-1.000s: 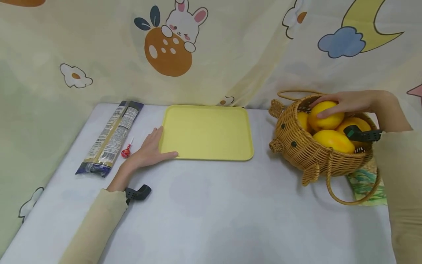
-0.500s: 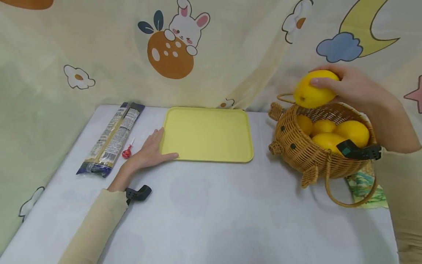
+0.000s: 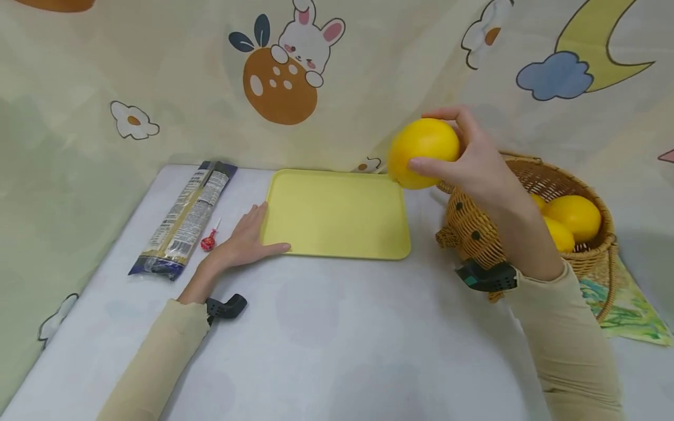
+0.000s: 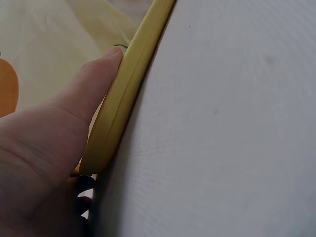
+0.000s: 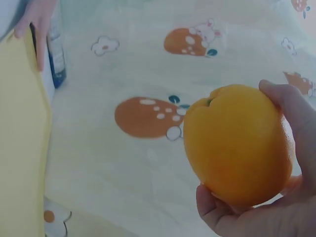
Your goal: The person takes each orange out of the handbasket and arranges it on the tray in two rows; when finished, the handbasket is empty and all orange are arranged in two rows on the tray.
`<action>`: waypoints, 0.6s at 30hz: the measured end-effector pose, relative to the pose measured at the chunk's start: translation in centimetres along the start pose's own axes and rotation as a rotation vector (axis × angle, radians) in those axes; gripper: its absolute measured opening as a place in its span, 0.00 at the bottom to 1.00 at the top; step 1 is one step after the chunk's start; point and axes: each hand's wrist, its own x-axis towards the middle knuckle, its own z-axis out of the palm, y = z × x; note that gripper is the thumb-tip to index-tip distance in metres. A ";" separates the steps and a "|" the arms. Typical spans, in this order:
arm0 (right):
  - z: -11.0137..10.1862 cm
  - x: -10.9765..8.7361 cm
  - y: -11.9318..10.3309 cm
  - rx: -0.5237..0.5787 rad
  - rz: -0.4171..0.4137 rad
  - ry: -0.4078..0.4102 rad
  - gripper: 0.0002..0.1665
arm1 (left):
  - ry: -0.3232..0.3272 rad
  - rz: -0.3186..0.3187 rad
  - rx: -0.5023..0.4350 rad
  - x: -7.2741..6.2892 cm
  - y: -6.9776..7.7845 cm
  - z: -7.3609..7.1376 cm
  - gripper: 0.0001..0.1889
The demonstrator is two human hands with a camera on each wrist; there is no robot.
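A yellow mango point(image 3: 425, 149) is up in the air over the tray's back right corner, gripped by my right hand point(image 3: 479, 166). In the right wrist view the thumb and fingers curl round the mango point(image 5: 237, 148), its stem dimple showing at the upper left. My left hand point(image 3: 246, 237) rests at the left end of the yellow tray point(image 3: 337, 216), fingers spread along its left edge. Seen from the left wrist, the straight thumb point(image 4: 89, 81) lies along the tray's front rim point(image 4: 118, 98).
At the right stands a woven animal-face basket point(image 3: 471, 228) with several more mangoes point(image 3: 574, 217), partly hidden by the right arm. A green patterned cloth point(image 3: 626, 310) lies under it. To the left are a long printed packet point(image 3: 184, 219) and a red lollipop point(image 3: 208, 240). A printed curtain hangs behind.
My right hand has lifted the mango out of the basket and carried it left toward the tray. The left hand has stayed at the tray's edge.
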 end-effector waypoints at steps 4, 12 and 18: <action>1.6 0.6 0.3 0.114 -0.019 -0.049 0.35 | -0.006 0.003 0.014 -0.1 0.1 -0.1 0.62; 4.7 1.5 2.0 0.205 0.050 -0.097 0.36 | -0.007 0.011 0.015 -0.1 0.1 -0.3 0.62; 6.9 1.7 2.6 0.231 0.109 -0.104 0.40 | -0.008 0.017 0.000 -0.1 0.2 -0.2 0.62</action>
